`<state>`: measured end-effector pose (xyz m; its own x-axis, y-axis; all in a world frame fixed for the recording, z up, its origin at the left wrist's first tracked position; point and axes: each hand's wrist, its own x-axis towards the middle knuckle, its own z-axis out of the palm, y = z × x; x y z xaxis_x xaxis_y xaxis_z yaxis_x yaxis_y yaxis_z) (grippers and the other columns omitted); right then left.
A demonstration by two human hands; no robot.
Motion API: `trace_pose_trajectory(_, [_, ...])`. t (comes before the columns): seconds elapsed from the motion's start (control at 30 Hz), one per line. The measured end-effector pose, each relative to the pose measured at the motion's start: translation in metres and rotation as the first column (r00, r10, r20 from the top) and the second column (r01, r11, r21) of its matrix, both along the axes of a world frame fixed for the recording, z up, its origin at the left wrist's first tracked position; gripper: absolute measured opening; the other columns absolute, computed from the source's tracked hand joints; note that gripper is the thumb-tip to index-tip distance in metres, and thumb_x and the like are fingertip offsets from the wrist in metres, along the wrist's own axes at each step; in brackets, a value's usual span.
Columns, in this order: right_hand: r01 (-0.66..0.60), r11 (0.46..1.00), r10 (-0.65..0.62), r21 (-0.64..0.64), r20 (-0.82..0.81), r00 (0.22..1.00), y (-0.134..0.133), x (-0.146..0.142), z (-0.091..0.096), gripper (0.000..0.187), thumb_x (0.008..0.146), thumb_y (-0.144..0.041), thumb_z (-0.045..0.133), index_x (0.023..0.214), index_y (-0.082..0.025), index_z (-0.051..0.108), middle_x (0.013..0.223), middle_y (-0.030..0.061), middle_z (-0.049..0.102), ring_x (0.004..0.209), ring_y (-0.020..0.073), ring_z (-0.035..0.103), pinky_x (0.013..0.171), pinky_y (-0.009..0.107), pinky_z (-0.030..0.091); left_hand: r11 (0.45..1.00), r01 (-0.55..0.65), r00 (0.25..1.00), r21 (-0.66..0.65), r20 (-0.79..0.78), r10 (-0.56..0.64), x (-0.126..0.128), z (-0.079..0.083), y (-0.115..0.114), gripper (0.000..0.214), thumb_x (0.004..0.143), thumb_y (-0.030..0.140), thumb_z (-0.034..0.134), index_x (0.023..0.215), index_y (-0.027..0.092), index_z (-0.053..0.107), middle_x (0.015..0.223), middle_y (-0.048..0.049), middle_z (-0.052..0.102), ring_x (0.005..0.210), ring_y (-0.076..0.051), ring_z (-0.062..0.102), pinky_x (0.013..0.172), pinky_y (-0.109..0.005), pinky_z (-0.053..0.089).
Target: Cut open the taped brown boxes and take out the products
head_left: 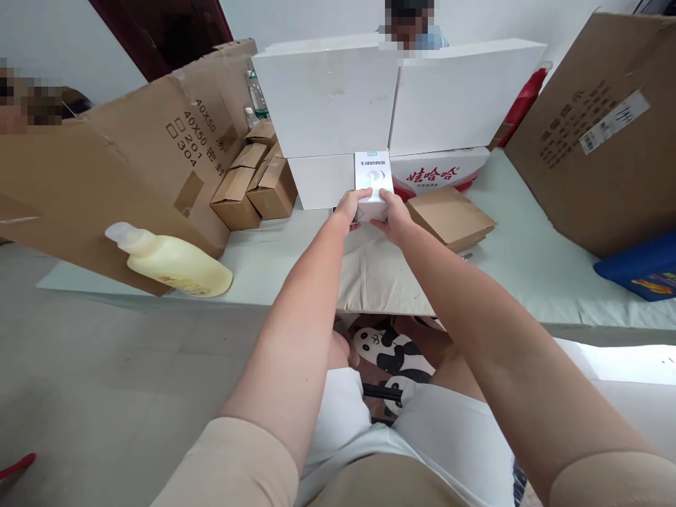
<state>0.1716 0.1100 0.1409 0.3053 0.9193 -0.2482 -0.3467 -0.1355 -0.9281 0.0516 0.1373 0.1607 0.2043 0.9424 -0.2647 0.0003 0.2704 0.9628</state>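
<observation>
Between my two hands is a small white box with grey print and a green mark at its far end. My left hand grips its near left side, thumb on top. From the near right side my right hand closes on it in the same way. Behind the small box stand stacked large white cartons; the lower right carton carries red lettering. A flat brown cardboard box lies just right of my right hand. The undersides of my fingers are partly hidden.
Several small brown boxes stand at left beside a large brown carton. A yellow bottle lies near the table's front edge. At right are another big carton and a blue container. A person is behind the cartons.
</observation>
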Motion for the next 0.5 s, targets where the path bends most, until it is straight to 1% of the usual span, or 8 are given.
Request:
trace_pose_trajectory(0.07, [0.03,0.999,-0.028,0.038,-0.042,0.999,-0.013,0.001,0.001,0.043,0.077,-0.049,0.067,0.114,-0.031,0.055,0.127,0.0042,0.064,0.114,0.0237,0.062,0.074,0.032,0.061,0.999,0.019,1.0,0.03,0.006,-0.019,0.001,-0.004,-0.012,0.05,0.086,0.06,0.059,0.119,0.023,0.064,0.109,-0.0079,0.07,0.103,-0.025,0.064,0.083,-0.035,0.053])
trace_pose_trajectory(0.13, [0.056,0.994,-0.045,0.092,-0.122,0.992,-0.046,0.008,-0.006,0.043,0.074,-0.048,0.067,0.112,-0.031,0.056,0.124,0.0023,0.066,0.112,0.0233,0.064,0.073,0.032,0.061,0.994,0.081,0.997,0.078,-0.011,-0.08,-0.004,-0.022,-0.034,0.059,0.093,0.066,0.042,0.132,0.025,0.059,0.115,-0.0079,0.07,0.104,-0.025,0.067,0.082,-0.035,0.055])
trace_pose_trajectory(0.2, [0.075,0.984,-0.04,0.162,-0.21,0.977,-0.096,0.026,-0.02,0.047,0.07,-0.051,0.068,0.112,-0.031,0.058,0.123,0.0026,0.068,0.113,0.0255,0.065,0.077,0.036,0.062,0.968,0.18,0.969,0.174,-0.201,-0.144,-0.017,-0.052,-0.057,0.06,0.099,0.061,0.031,0.145,0.027,0.049,0.12,-0.0085,0.07,0.107,-0.025,0.068,0.087,-0.038,0.056])
trace_pose_trajectory(0.23, [0.106,0.975,-0.063,0.194,-0.217,0.974,-0.125,0.038,-0.028,0.05,0.069,-0.052,0.067,0.114,-0.032,0.06,0.123,0.0032,0.069,0.117,0.0275,0.065,0.083,0.04,0.062,0.934,0.252,0.918,0.252,-0.368,-0.148,-0.026,-0.069,-0.067,0.058,0.101,0.056,0.032,0.148,0.025,0.047,0.124,-0.0095,0.07,0.112,-0.025,0.068,0.092,-0.04,0.055])
trace_pose_trajectory(0.27, [0.158,0.962,-0.114,0.224,-0.198,0.974,-0.154,0.054,-0.036,0.051,0.07,-0.054,0.065,0.116,-0.033,0.061,0.122,0.0041,0.07,0.123,0.0296,0.063,0.091,0.044,0.061,0.918,0.286,0.889,0.274,-0.433,-0.148,-0.034,-0.086,-0.076,0.056,0.099,0.051,0.04,0.146,0.022,0.05,0.129,-0.0117,0.068,0.12,-0.029,0.064,0.101,-0.045,0.051])
trace_pose_trajectory(0.33, [0.32,0.925,-0.31,0.207,-0.082,0.947,-0.205,0.091,-0.048,0.051,0.074,-0.055,0.057,0.122,-0.037,0.062,0.124,0.0053,0.071,0.132,0.0324,0.059,0.101,0.051,0.057,0.882,0.364,0.824,0.299,-0.545,-0.155,-0.047,-0.118,-0.091,0.054,0.092,0.041,0.056,0.14,0.018,0.057,0.136,-0.0142,0.065,0.132,-0.033,0.056,0.114,-0.05,0.042])
trace_pose_trajectory(0.4, [0.483,0.871,-0.49,0.087,0.114,0.864,-0.239,0.136,-0.055,0.049,0.08,-0.051,0.047,0.127,-0.041,0.059,0.128,0.0057,0.071,0.139,0.0317,0.055,0.101,0.052,0.056,0.831,0.455,0.725,0.319,-0.675,-0.138,-0.051,-0.143,-0.104,0.051,0.088,0.034,0.059,0.136,0.016,0.062,0.144,-0.0161,0.061,0.14,-0.035,0.05,0.121,-0.052,0.035])
trace_pose_trajectory(0.5, [0.599,0.791,-0.483,-0.127,0.471,0.738,-0.252,0.203,-0.066,0.049,0.087,-0.044,0.033,0.134,-0.042,0.049,0.139,0.0073,0.065,0.137,0.0271,0.058,0.093,0.047,0.06,0.726,0.588,0.518,0.356,-0.856,0.0,-0.045,-0.166,-0.119,0.05,0.089,0.032,0.058,0.135,0.016,0.065,0.151,-0.0181,0.055,0.147,-0.038,0.043,0.124,-0.056,0.03])
